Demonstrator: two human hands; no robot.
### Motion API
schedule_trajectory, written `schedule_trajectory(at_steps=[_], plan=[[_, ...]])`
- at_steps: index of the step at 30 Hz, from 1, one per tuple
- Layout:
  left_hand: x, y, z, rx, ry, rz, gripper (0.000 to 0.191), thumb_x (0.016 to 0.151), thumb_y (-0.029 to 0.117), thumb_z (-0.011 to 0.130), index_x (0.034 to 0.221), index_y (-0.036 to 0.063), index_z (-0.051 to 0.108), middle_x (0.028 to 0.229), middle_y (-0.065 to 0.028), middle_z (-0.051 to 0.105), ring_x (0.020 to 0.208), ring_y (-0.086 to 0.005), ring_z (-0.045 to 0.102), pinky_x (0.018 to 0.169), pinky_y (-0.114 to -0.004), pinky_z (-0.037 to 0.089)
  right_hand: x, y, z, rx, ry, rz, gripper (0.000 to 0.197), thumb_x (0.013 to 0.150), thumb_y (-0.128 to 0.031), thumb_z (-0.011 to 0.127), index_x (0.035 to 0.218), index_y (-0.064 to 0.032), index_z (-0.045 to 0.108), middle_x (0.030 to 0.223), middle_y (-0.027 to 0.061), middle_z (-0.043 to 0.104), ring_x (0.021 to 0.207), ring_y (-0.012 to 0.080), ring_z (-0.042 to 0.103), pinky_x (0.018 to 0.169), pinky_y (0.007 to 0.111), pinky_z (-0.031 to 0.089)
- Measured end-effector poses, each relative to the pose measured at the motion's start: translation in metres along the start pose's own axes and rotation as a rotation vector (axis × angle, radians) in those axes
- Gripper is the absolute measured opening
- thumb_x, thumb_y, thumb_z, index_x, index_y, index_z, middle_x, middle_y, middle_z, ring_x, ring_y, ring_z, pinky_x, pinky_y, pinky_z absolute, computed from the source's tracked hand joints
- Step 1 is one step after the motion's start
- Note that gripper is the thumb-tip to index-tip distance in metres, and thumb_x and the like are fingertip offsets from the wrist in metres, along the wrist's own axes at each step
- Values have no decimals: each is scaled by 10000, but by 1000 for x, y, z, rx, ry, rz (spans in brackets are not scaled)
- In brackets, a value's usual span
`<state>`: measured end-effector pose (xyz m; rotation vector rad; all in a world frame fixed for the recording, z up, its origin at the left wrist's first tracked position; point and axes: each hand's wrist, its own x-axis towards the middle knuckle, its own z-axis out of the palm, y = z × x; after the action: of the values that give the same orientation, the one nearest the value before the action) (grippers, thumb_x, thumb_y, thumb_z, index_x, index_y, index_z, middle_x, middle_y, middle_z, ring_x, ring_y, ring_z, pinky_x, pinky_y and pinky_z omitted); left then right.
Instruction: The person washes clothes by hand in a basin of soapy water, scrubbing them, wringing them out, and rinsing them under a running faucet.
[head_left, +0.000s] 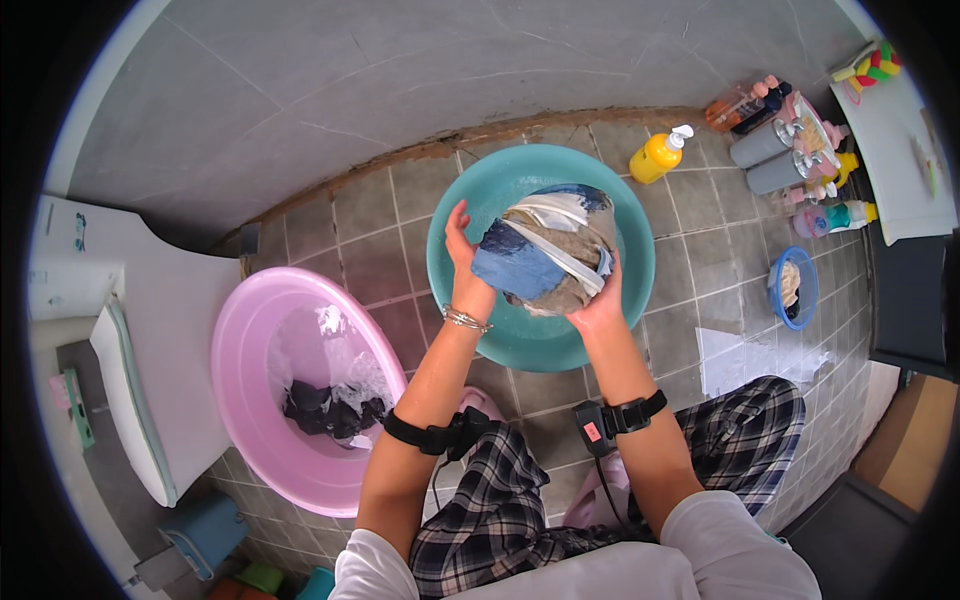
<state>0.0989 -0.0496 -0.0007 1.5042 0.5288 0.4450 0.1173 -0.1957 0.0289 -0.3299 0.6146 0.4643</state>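
Observation:
A bunched wet cloth (555, 251), patterned in blue, taupe and white, is held between my two hands over a teal plastic basin (637, 247). My left hand (469, 259) presses against its left side with the fingertips raised, and a bracelet circles that wrist. From the lower right, my right hand (604, 296) supports the bundle; most of its fingers are hidden behind the cloth. Beneath it, the basin holds water with some suds. To the left of my forearm stands a pink basin (247, 375) with sudsy water and dark fabric (330, 409) in it.
A yellow pump bottle (656, 156) stands on the tiled floor beside the teal basin. Several grey and coloured bottles (776, 172) line the right wall. Closer on that side is a small blue basket (802, 300) with beige and dark items. At left is a white toilet (172, 337).

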Motion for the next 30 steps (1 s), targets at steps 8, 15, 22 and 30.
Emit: schedule_trajectory(at_steps=[8,15,22,30], plan=[[-9,47,10,-726,-346,-585,408,892,376,501,1148,63,557,1113,-31,600,982,-168,564,870,-289,437,8,3,-25,-111,-66,305,413,884,-358,449,1157,-64,546,1105,119,600,997,282,584,857,453,479],[1,21,-5,-376,-235,-76,234,820,119,544,1031,19,536,970,-40,578,870,-147,544,795,-254,427,-15,3,-12,-23,-263,514,585,870,-527,397,1275,-108,441,1301,126,456,1166,281,461,986,482,351],[-20,47,18,32,-10,367,201,882,140,437,1027,34,526,979,-50,550,927,-150,521,848,-267,397,-6,12,23,-179,-134,-26,527,851,-351,588,1258,-59,424,1239,99,494,1110,223,491,925,364,404],[-9,4,8,-1020,-207,-447,344,901,273,439,1159,53,499,1100,-98,573,989,-243,570,827,-388,496,-3,35,50,-992,-35,-957,172,673,-41,623,802,-12,513,793,69,526,739,173,514,671,298,425]])
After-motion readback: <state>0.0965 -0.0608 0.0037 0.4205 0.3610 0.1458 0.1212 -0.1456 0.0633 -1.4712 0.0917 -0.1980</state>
